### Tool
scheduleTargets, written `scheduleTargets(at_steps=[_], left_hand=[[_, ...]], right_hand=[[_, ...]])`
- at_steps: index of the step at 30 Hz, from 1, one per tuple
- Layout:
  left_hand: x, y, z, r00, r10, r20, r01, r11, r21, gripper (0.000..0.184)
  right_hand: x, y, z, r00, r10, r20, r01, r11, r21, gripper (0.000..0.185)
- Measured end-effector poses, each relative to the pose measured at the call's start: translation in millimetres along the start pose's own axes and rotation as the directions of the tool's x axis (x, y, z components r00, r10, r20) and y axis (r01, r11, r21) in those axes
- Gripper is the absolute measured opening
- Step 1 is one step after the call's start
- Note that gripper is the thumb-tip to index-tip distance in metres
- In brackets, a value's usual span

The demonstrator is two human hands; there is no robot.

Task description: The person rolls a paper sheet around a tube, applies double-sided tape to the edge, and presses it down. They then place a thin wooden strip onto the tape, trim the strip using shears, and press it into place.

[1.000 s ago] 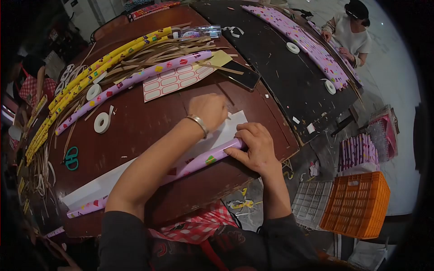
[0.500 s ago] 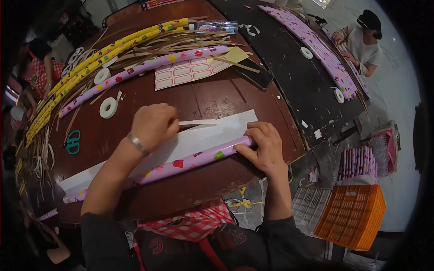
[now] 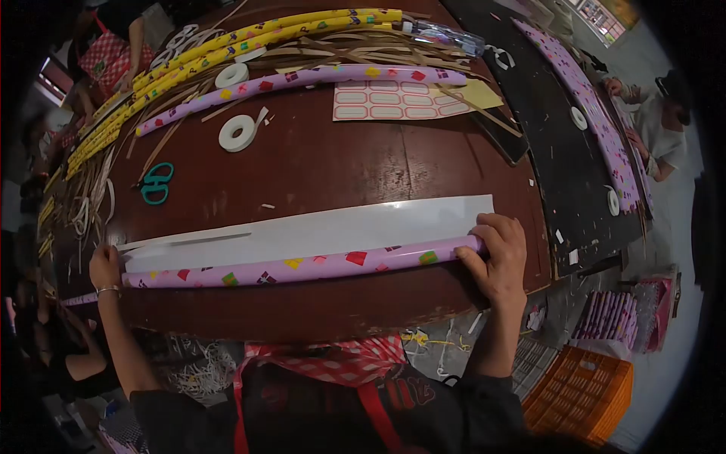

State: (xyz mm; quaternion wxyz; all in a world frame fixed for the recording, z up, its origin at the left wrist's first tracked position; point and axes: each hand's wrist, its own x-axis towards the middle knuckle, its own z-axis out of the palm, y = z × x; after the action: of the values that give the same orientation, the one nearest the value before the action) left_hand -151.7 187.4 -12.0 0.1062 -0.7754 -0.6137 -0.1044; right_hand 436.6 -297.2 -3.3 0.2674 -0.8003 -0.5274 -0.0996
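Observation:
A roll of lilac wrapping paper (image 3: 310,262) printed with colourful gift shapes lies along the near side of the table. Its loose white flap (image 3: 363,224) is spread flat behind it. At the roll's right end my right hand (image 3: 499,253) is closed, thumb in front and fingers over the top. My left hand (image 3: 106,268) is closed at the flap's left end, its fingertips partly hidden. From it a narrow white strip (image 3: 189,238) runs rightward along the flap's far edge.
Behind lie teal-handled scissors (image 3: 156,184), a tape roll (image 3: 237,134), another lilac roll (image 3: 302,78), a label sheet (image 3: 393,102), a dark phone (image 3: 499,138) and yellow rolls (image 3: 265,34). An orange crate (image 3: 582,393) stands at lower right. Other people work on both sides.
My left hand has gone from above the flap's middle to its left end, the white strip trailing from it. My right hand stays on the roll's right end. The camera view has shifted.

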Motion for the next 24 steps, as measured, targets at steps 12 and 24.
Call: scheduleTargets(at_steps=[12, 24], left_hand=[[25, -57, 16, 0.996, -0.084, 0.037, 0.085, 0.996, -0.016, 0.025], [59, 30, -68, 0.977, 0.048, -0.21, -0.067, 0.994, -0.081, 0.029]], right_hand=[[0, -33, 7, 0.995, -0.015, 0.103, 0.018, 0.999, -0.028, 0.042], [-1, -34, 11, 0.999, -0.043, 0.027, 0.045, 0.998, -0.045, 0.045]])
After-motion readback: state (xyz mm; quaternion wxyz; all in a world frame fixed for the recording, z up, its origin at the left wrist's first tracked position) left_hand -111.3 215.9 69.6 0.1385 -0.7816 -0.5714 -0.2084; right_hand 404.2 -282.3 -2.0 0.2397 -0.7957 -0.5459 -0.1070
